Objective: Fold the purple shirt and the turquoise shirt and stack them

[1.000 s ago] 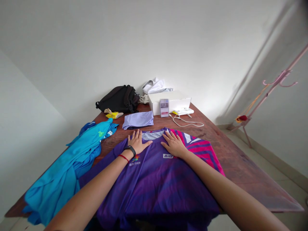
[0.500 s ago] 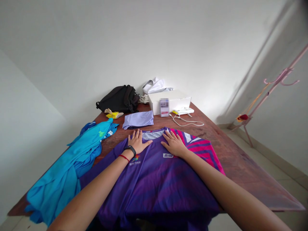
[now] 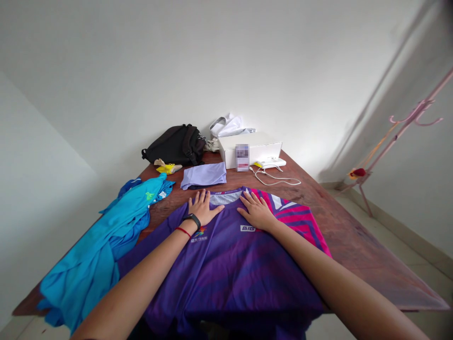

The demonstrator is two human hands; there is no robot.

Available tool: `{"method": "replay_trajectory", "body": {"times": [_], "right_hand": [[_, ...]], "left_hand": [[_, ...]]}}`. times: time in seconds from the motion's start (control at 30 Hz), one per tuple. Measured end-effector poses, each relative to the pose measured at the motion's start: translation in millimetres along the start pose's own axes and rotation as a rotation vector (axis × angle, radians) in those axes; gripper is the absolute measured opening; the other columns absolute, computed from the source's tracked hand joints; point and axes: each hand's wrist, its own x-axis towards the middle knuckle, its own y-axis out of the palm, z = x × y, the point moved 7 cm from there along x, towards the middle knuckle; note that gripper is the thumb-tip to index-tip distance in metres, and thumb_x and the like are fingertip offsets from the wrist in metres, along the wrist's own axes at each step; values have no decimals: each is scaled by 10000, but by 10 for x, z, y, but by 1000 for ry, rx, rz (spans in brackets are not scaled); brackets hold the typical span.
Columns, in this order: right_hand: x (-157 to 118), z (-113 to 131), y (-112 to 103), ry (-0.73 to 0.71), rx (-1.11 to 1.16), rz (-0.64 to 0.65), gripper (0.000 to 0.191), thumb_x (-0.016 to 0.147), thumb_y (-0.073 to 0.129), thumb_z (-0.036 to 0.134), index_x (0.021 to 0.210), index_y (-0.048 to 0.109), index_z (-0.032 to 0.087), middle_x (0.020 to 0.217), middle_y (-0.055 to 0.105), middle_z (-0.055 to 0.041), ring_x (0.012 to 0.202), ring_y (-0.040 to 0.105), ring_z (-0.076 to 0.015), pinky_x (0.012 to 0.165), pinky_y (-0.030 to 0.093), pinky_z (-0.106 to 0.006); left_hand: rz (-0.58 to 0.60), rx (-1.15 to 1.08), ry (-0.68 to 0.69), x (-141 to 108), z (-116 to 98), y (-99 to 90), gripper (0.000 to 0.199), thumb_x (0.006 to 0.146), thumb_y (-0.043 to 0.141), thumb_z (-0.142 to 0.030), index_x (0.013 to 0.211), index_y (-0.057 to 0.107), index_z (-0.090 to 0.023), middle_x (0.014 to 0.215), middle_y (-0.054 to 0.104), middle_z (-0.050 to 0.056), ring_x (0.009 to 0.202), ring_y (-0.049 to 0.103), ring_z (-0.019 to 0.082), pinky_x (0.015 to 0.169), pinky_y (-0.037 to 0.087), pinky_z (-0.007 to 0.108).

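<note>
A purple T-shirt (image 3: 226, 264) with a pink striped sleeve lies spread face up, its collar pointing away from me and its lower part reaching the near table edge. My left hand (image 3: 203, 208) rests flat on the shirt just left of the collar, fingers spread. On the other side of the collar, my right hand (image 3: 257, 211) lies flat with its fingers apart. A black band and a red string circle my left wrist. Neither hand grips the fabric.
Bright blue clothing (image 3: 95, 250) lies heaped along the left of the wooden table (image 3: 354, 255). Behind the shirt are a folded lavender cloth (image 3: 203, 175), a black backpack (image 3: 173, 145), a white box (image 3: 230, 156) and a white cable (image 3: 276, 183). A pink coat rack (image 3: 396, 137) stands right.
Both hands keep their places on the shirt. The whole view has shifted very slightly; nothing on the table has visibly moved.
</note>
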Motion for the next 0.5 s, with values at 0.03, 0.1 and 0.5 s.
{"method": "replay_trajectory", "body": {"times": [0.03, 0.1, 0.5], "right_hand": [[-1, 0, -1, -1, 0, -2, 683, 991, 275, 602, 1546, 330, 208, 1643, 226, -54, 1509, 152, -328, 1182, 175, -566], [-3, -1, -1, 1, 0, -2, 681, 990, 273, 602, 1545, 332, 212, 1642, 229, -52, 1508, 153, -328, 1181, 177, -569], [4, -5, 6, 5, -11, 7, 674, 993, 272, 600, 1546, 331, 220, 1644, 225, -56, 1511, 148, -319, 1188, 168, -553]], "left_hand": [[-1, 2, -1, 0, 0, -1, 1032, 820, 227, -876, 1578, 238, -175, 1643, 151, 114, 1502, 145, 364, 1173, 150, 620], [1, 4, -2, -1, -2, -2, 1022, 824, 235, -869, 1577, 240, -179, 1644, 150, 111, 1503, 140, 366, 1175, 150, 615], [4, -5, -9, -7, 0, -1, 982, 847, 243, -842, 1577, 238, -185, 1645, 153, 108, 1504, 133, 367, 1172, 140, 631]]}}
